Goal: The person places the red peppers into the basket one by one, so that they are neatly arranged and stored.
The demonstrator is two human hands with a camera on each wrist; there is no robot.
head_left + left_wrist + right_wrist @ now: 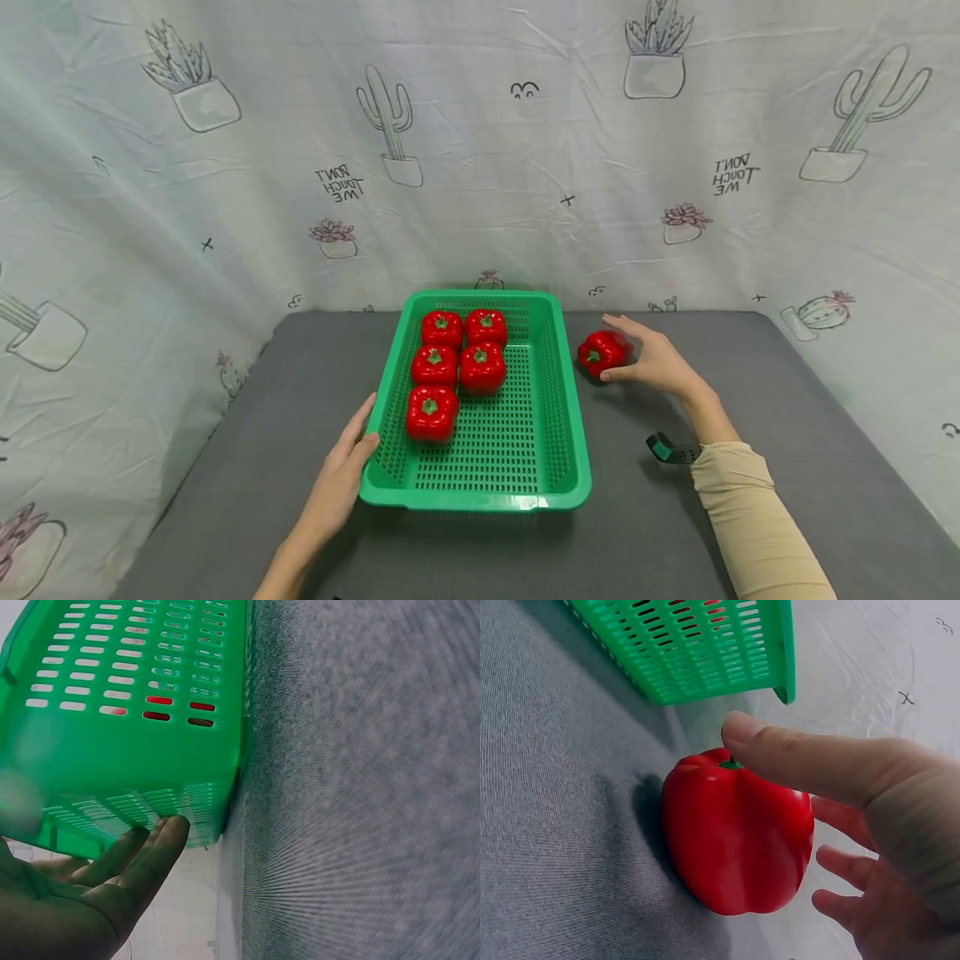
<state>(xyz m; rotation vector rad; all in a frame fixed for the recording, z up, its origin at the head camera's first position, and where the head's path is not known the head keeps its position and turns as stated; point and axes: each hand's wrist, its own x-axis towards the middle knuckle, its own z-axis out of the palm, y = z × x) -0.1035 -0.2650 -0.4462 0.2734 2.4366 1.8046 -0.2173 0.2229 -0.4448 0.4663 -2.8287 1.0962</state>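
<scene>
A red bell pepper [602,353] lies on its side on the grey tabletop, right of the green basket [480,501], its green stem facing the basket. My right hand [651,360] is spread around this pepper [735,836], thumb on the near side and fingers on the far side. In the right wrist view, the thumb crosses in front of the pepper's top and the fingertips stand beside it; firm contact cannot be made out. My left hand [341,471] is at the basket's left side, with mostly straight fingers [154,859] against or close to its outer wall.
Several red bell peppers [433,414] stand stem-up in the basket's left part, in two columns. A dark wrist strap piece [672,451] juts from the right forearm. A white curtain [480,167] with plant drawings hangs behind the grey table [247,467].
</scene>
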